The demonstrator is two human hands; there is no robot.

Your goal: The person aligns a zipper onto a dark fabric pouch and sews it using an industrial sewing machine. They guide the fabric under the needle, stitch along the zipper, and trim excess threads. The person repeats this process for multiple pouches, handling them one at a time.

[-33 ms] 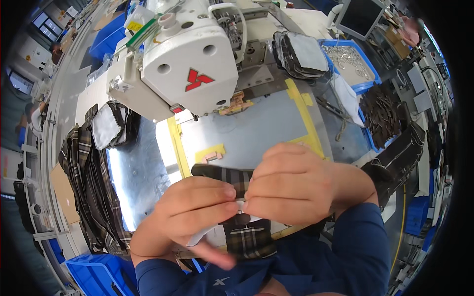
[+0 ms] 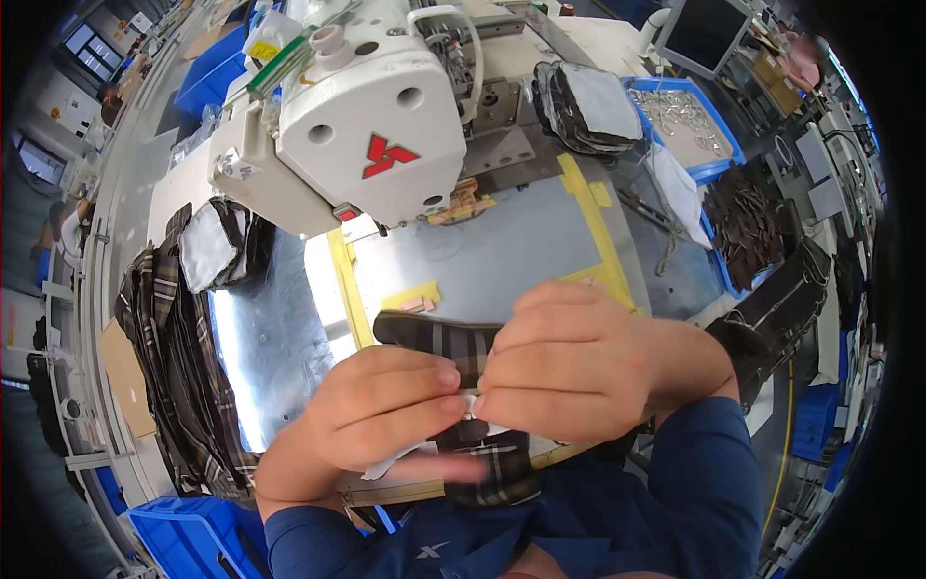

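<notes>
- the plaid fabric piece [image 2: 465, 352] lies below and between the two hands, its upper part showing past the fingertips and its lower end close to the person's navy shirt [image 2: 588, 521].
- a small white piece [image 2: 471, 405] shows right where the fingertips of both hands nearly meet, over the plaid; its full shape is hidden.
- the left hand [image 2: 376, 410] is narrow, fingers curled and tips pinched on the white piece; one lower digit stretches rightward, blurred.
- the right hand [image 2: 574, 362] is narrow too, fingers folded, its tips pinching the white piece from the other side.
- beyond the hands sits a grey plate [image 2: 482, 259] edged with yellow tape [image 2: 593, 217].
- to the left hangs folded plaid cloth [image 2: 174, 357].
- farther off stand the white sewing machine head [image 2: 376, 125] and, at right, a blue tray [image 2: 731, 157] of metal pieces [image 2: 690, 121].
</notes>
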